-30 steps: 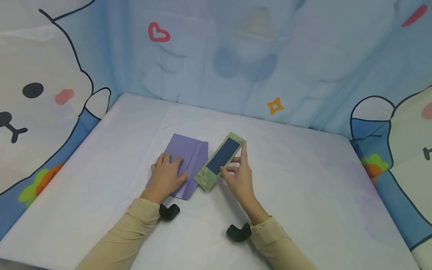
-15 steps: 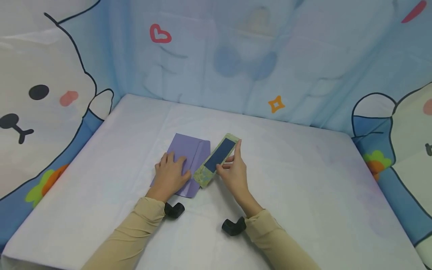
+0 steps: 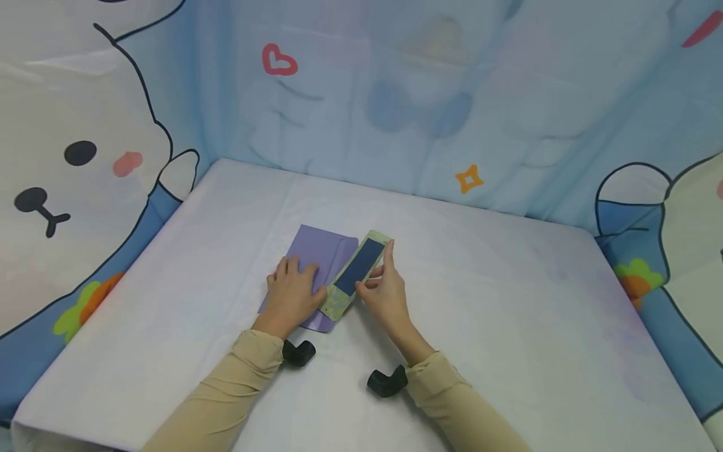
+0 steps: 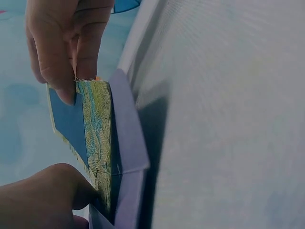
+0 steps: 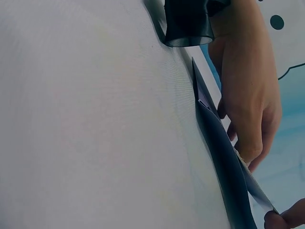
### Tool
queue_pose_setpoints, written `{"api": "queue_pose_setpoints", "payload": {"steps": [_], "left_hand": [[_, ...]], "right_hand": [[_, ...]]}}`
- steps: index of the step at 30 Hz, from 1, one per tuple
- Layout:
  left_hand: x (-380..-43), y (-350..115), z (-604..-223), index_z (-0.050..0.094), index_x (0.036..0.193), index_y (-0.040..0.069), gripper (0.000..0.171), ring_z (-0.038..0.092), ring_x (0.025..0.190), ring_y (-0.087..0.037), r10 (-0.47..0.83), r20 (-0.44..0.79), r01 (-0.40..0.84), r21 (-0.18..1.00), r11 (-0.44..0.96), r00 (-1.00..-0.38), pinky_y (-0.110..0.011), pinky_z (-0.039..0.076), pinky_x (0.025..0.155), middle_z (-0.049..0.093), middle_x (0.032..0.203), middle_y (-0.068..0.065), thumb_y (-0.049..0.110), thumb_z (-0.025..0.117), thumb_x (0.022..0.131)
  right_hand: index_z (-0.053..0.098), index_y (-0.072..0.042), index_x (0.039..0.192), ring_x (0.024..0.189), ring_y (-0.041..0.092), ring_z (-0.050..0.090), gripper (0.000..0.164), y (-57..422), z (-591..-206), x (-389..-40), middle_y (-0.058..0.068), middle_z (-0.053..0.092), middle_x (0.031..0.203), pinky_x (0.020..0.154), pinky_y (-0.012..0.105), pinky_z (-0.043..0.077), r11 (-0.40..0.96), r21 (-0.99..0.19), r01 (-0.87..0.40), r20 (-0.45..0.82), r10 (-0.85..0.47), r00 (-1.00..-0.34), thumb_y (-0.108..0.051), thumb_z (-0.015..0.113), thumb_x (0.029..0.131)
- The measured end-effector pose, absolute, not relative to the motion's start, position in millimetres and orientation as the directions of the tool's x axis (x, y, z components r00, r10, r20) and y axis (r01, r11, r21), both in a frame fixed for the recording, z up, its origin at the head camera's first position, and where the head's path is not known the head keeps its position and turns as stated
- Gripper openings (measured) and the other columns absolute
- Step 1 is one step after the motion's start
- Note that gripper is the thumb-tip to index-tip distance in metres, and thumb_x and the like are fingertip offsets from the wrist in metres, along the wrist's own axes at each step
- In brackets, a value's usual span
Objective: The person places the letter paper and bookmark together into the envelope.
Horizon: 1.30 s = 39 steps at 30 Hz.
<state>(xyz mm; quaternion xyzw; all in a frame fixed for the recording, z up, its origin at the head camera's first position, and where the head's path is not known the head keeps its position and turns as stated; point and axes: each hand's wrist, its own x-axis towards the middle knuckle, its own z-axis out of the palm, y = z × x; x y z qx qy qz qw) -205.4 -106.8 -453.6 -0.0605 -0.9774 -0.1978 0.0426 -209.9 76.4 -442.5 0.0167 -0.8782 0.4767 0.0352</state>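
A purple envelope (image 3: 316, 245) lies on the white-covered table with its flap on the right side. My left hand (image 3: 290, 292) rests on the envelope, fingers spread, thumb toward the flap. My right hand (image 3: 388, 300) pinches a long card (image 3: 357, 270) with a green patterned border and a dark blue panel. Tilted, the card overlaps the flap, its lower end close to my left thumb. In the left wrist view the card's patterned end (image 4: 100, 129) stands beside the lifted purple flap (image 4: 131, 133). The right wrist view shows the card edge-on (image 5: 257, 188).
Black wrist-camera mounts (image 3: 299, 353) sit at both wrists, low over the tabletop (image 3: 508, 326). Behind and at both sides hangs a blue cloth backdrop (image 3: 339, 125) with cartoon figures, meeting the table's edges.
The card in my right hand has shifted left and now overlaps the envelope's flap more. My left hand stays on the envelope; the whole view has drifted slightly.
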Motion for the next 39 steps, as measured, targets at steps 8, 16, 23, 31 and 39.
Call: {"api": "queue_pose_setpoints", "payload": {"steps": [8,16,23,31,39], "left_hand": [[-206,-107,-454,0.056,0.129,0.012,0.048,0.030,0.135,-0.046,0.100,0.105,0.134,0.386,0.913,-0.989,-0.062,0.033,0.096,0.041,0.138,-0.025,0.035,0.057,0.087],[-206,-106,-454,0.056,0.130,0.013,0.048,0.030,0.136,-0.046,0.102,0.100,0.133,0.371,0.919,-0.990,-0.062,0.034,0.096,0.041,0.140,-0.024,0.035,0.056,0.088],[-206,-107,-454,0.055,0.131,0.013,0.048,0.030,0.135,-0.045,0.105,0.095,0.133,0.365,0.922,-0.990,-0.061,0.034,0.096,0.041,0.139,-0.023,0.036,0.054,0.088],[-206,-107,-453,0.055,0.131,0.014,0.047,0.030,0.135,-0.045,0.106,0.106,0.138,0.365,0.921,-0.989,-0.061,0.034,0.096,0.040,0.140,-0.023,0.035,0.054,0.089],[-206,-106,-454,0.055,0.131,0.015,0.046,0.029,0.135,-0.045,0.103,0.101,0.134,0.366,0.921,-0.989,-0.061,0.033,0.097,0.040,0.140,-0.023,0.035,0.054,0.089]], "right_hand": [[-0.001,-0.009,0.153,0.088,0.024,0.068,0.104,70,-445,-210,0.013,0.054,0.101,0.065,0.027,0.054,0.529,-0.845,-0.082,0.068,-0.046,-0.997,-0.003,0.071,0.078],[0.001,-0.007,0.153,0.083,0.021,0.068,0.102,64,-448,-210,0.013,0.055,0.102,0.066,0.027,0.053,0.537,-0.841,-0.071,0.031,-0.083,-0.996,-0.003,0.071,0.079],[0.003,-0.002,0.152,0.081,0.019,0.068,0.100,61,-451,-212,0.015,0.056,0.100,0.067,0.027,0.053,0.536,-0.841,-0.073,0.012,-0.117,-0.993,-0.003,0.071,0.078],[0.004,-0.002,0.152,0.080,0.018,0.068,0.099,59,-451,-213,0.013,0.056,0.100,0.066,0.026,0.053,0.534,-0.844,-0.041,-0.038,-0.136,-0.990,-0.003,0.071,0.079],[0.003,0.000,0.152,0.083,0.019,0.069,0.099,58,-452,-217,0.013,0.057,0.101,0.068,0.026,0.053,0.538,-0.843,-0.012,-0.085,-0.154,-0.984,-0.003,0.071,0.079]]}}
